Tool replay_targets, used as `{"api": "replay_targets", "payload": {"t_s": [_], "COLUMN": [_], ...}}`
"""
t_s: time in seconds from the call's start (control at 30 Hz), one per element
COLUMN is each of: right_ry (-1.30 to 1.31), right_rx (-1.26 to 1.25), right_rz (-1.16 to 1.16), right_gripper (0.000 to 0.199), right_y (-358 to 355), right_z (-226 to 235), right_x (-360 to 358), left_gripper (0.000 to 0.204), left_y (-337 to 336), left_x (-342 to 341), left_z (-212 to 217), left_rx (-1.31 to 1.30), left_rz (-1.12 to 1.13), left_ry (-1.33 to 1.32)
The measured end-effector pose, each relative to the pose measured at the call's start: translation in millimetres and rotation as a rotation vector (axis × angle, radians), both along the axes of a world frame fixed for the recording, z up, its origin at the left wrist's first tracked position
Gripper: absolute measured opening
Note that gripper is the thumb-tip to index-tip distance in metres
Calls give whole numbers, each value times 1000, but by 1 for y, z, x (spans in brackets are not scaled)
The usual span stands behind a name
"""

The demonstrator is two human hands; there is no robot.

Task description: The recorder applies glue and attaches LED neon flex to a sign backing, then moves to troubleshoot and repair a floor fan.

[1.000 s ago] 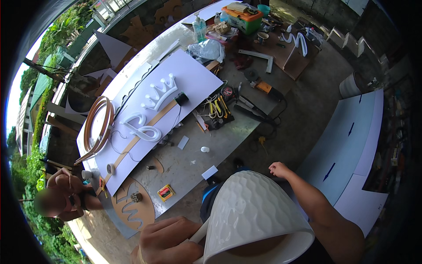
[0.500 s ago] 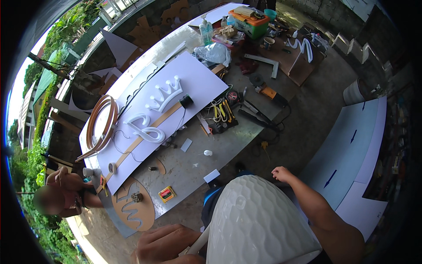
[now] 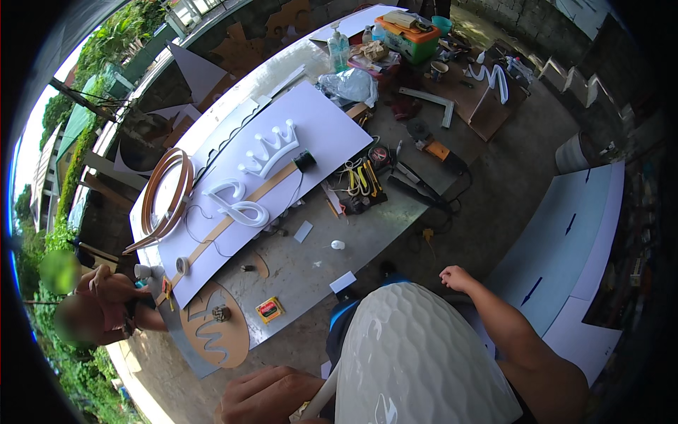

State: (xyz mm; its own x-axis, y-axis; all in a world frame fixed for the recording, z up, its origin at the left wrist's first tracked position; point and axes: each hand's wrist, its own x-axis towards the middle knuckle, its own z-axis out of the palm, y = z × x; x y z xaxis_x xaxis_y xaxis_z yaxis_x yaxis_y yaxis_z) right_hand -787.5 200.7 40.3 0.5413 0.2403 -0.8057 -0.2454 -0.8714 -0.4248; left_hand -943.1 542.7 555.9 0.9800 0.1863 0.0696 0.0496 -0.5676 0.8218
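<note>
A large white mug (image 3: 424,353) with a dimpled surface fills the lower middle, very close and tipped up toward me. My left hand (image 3: 268,396) is closed around its handle at the lower edge. My right hand (image 3: 458,278) hangs off the table's near side, fingers curled in, and nothing shows in it. Nearest the mug on the metal table (image 3: 311,272) are a small white plate (image 3: 342,282), a white-capped little bottle (image 3: 337,244) and a yellow-and-red packet (image 3: 270,309).
A white board (image 3: 325,134) carries a white crown shape (image 3: 270,150), a white curly letter (image 3: 236,203), a wooden strip (image 3: 226,225) and a dark spool (image 3: 304,161). Beyond lie an angle grinder (image 3: 427,141) and an orange-lidded toolbox (image 3: 404,35). Another person (image 3: 109,304) is at far left.
The table and its things sit slightly further right in the picture, as the view has turned a little. My left hand still grips the mug; my right hand has hardly moved.
</note>
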Motion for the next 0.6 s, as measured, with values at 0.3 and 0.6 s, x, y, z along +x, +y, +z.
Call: {"api": "replay_targets", "payload": {"t_s": [0.3,0.6], "right_ry": [-8,-9], "right_rx": [7,-12], "right_rz": [16,19], "right_gripper": [23,23], "right_y": [3,7], "right_z": [1,8], "right_x": [4,6], "left_gripper": [38,34], "left_y": [5,12], "left_x": [-2,-12], "left_z": [-6,-14], "left_rx": [6,1], "left_rz": [-27,-52], "left_ry": [-24,-61]}}
